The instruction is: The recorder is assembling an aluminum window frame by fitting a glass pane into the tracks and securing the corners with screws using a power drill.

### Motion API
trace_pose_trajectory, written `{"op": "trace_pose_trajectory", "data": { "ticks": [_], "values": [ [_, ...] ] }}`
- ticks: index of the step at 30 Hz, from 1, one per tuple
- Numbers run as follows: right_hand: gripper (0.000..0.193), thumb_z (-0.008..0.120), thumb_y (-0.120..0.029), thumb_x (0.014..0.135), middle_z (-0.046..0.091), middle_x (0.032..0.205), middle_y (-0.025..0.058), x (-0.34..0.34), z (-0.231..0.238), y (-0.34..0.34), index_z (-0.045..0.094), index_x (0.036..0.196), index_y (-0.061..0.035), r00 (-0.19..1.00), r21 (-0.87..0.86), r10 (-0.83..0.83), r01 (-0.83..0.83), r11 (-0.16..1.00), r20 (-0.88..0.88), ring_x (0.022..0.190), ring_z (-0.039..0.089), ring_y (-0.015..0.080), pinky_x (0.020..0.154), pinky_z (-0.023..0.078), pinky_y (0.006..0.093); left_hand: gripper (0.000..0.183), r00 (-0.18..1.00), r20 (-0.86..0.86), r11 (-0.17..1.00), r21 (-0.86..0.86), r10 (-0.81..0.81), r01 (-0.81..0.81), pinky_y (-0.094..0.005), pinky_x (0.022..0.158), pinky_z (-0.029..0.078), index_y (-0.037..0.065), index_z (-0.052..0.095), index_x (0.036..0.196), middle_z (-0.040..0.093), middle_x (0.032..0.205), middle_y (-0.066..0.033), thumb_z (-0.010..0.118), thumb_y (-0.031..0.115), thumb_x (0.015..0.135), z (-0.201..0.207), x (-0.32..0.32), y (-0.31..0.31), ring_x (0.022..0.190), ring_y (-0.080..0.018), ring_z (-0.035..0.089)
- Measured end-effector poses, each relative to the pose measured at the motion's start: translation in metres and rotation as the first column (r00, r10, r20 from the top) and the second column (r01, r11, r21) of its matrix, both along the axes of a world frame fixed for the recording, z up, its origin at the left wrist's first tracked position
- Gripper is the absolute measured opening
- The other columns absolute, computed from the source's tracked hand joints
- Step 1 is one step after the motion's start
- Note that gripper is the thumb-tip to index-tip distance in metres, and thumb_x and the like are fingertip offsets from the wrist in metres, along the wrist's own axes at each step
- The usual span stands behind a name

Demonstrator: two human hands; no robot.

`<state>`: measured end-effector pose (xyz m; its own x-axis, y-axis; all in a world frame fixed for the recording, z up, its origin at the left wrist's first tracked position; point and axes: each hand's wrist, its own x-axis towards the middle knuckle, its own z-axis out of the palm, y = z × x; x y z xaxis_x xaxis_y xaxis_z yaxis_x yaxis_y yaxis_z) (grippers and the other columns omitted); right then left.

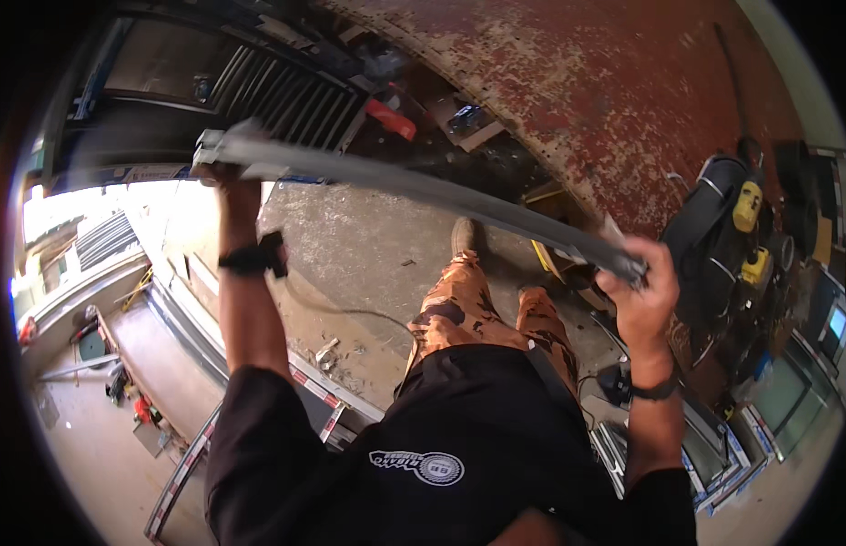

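Note:
A long grey metal profile [414, 185] stretches across in front of me, lifted off the floor and sloping down from left to right; motion smears its edges. My left hand [230, 175] is closed around its far left end, with the fingers partly hidden by the bar. Near the bar's right end, my right hand [648, 289] grips it, thumb and fingers wrapped about the end. A strip of pale film or tape seems to hang loose near each end.
A worn red tabletop [614, 82] fills the upper right. Beside it lie a black bag [705, 205] and yellow power tools [749, 207]. Dark slatted frames [282, 96] stand at upper left, near a red object [391, 119]. Framed panels [791, 400] lean at lower right. A cable crosses the concrete floor [350, 246].

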<state>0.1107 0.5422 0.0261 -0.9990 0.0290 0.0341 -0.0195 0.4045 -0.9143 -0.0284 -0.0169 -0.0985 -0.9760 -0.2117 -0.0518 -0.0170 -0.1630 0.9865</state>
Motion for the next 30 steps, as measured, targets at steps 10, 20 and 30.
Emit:
{"op": "trace_pose_trajectory", "data": {
  "ticks": [10, 20, 30],
  "values": [
    [0.041, 0.083, -0.018, 0.072, 0.066, 0.100, 0.0058, -0.149, -0.032, -0.029, 0.063, 0.106, -0.0093, 0.852, 0.099, 0.484, -0.474, 0.875, -0.201, 0.097, 0.062, 0.0173, 0.086, 0.048, 0.0321, 0.087, 0.940, -0.198, 0.959, 0.104, 0.278, -0.262, -0.0486, 0.115, 0.021, 0.011, 0.045, 0.140, 0.046, 0.142, -0.0159, 0.040, 0.076, 0.084, -0.001, 0.244, -0.053, 0.132, -0.0333, 0.040],
    [0.069, 0.080, -0.018, 0.073, 0.058, 0.127, 0.0150, -0.161, -0.050, -0.061, 0.048, 0.133, -0.0036, 0.823, -0.038, 0.543, -0.555, 0.831, -0.166, 0.116, 0.056, 0.0315, 0.098, 0.045, 0.0382, 0.090, 0.973, 0.119, 0.867, -0.485, 0.197, -0.116, -0.0422, 0.116, 0.021, -0.009, 0.026, 0.145, 0.039, 0.145, -0.0224, 0.033, 0.066, 0.095, 0.032, 0.364, 0.006, 0.134, -0.0295, 0.039],
    [0.034, 0.063, -0.003, 0.086, 0.069, 0.103, 0.0122, 0.033, -0.032, 0.123, 0.057, 0.119, -0.0048, 0.790, -0.052, -0.190, 0.197, 0.979, -0.583, 0.086, 0.070, 0.0208, 0.077, 0.057, 0.0323, 0.048, 0.940, 0.193, 0.550, -0.835, 0.281, 0.007, -0.0380, 0.074, 0.049, -0.014, 0.058, 0.107, 0.063, 0.093, -0.0198, 0.064, 0.033, 0.093, 0.066, 0.411, 0.139, 0.080, -0.0270, 0.057]
  ]
}}
